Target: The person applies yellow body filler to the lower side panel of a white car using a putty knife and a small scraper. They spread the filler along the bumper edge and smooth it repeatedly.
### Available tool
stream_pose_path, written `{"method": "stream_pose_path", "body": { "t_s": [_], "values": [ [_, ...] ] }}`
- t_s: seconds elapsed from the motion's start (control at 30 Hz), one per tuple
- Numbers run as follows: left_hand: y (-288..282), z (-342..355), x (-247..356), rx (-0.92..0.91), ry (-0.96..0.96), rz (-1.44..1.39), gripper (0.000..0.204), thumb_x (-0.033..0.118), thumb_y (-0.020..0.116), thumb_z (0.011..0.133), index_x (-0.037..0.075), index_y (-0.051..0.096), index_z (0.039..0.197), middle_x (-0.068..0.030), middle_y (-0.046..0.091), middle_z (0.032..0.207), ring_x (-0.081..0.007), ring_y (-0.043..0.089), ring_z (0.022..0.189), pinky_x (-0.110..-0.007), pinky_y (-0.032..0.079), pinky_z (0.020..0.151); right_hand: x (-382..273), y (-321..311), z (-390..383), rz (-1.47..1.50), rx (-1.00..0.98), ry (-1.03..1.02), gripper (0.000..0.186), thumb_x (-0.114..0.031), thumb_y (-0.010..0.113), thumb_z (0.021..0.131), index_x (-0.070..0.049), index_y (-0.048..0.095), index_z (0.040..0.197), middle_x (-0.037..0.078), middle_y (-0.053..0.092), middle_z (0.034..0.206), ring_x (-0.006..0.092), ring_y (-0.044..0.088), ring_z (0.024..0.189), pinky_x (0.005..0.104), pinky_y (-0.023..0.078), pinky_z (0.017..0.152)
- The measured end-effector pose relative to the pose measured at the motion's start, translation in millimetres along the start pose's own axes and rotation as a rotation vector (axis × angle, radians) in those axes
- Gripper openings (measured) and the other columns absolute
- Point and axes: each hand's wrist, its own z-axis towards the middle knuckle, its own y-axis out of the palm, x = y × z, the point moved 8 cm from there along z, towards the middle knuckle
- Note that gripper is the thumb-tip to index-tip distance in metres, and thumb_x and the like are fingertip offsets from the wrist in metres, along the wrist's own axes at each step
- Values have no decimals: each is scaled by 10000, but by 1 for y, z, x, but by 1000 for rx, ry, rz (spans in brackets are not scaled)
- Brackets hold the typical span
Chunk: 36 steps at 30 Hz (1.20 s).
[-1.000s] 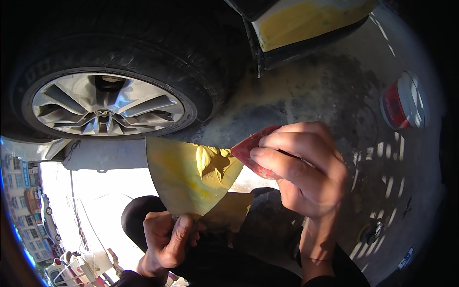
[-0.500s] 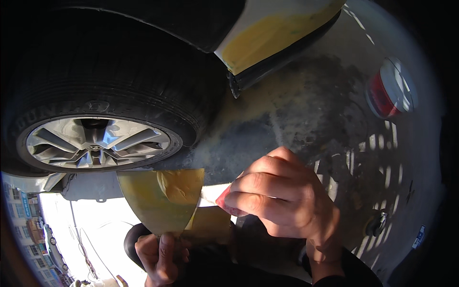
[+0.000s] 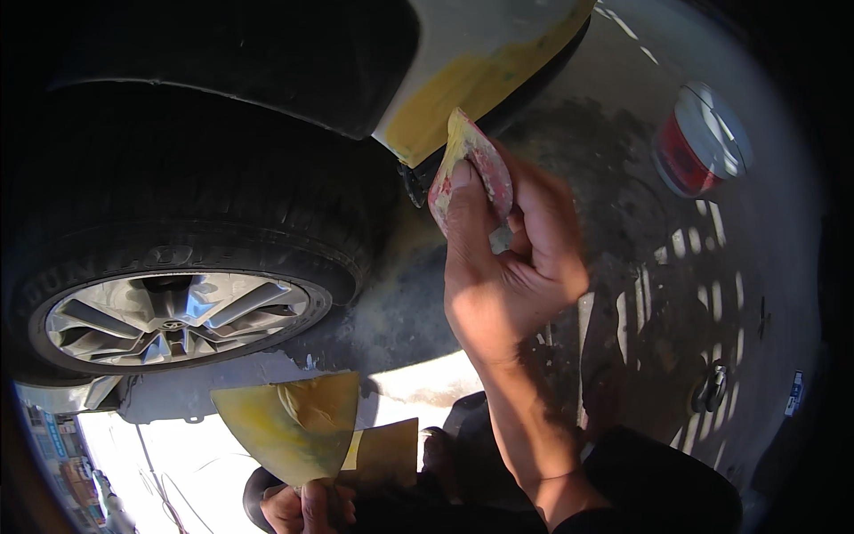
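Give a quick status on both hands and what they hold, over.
Left hand gripping thin plate, yellow paste on it. Right hand pinching red scraper in front of yellow-patched car panel, contact unclear. Wheel off left, red-banded bucket off right.

The right grip (image 3: 520,262) pinches a red putty-smeared scraper (image 3: 489,166)

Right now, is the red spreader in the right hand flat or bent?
Bent: pinched in the right hand, the red spreader curves, its edges not in one plane.

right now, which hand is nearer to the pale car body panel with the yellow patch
Right. In view, the right hand is just below the panel; the left hand is far lower and leftward.
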Motion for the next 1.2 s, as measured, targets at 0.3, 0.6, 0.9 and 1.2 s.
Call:
{"method": "stream_pose_path", "body": {
  "t_s": [0.3,0.6,0.9,1.2],
  "values": [
    [-21,-4,-27,59,-58,-83,421,244,521,1081,-53,635,806,-64,566,600,-134,494,493,-273,446,522,-12,21,-13,-74,159,-146,289,151,722,813,11,720,1066,77,633,924,81,563,646,214,436,510],
    [-25,-11,-31,63,-85,-58,418,245,521,1081,-48,636,805,-60,566,596,-134,496,489,-270,445,514,-12,39,-25,-164,198,-189,514,180,733,706,-14,721,1182,97,634,1006,156,615,765,251,492,564],
    [-21,-12,-32,57,-101,-40,416,246,522,1081,-43,637,805,-57,566,593,-133,499,486,-267,443,506,-22,42,-25,-174,60,-139,407,158,766,752,1,744,1127,97,669,1012,147,676,791,223,551,614],
    [-25,-9,-28,35,-49,-4,412,249,523,1081,-31,638,800,-50,568,584,-130,504,479,-257,439,489,-23,23,-34,-98,-40,-206,380,151,773,758,-1,752,1105,94,692,962,138,647,743,234,514,616]
  ]
}}
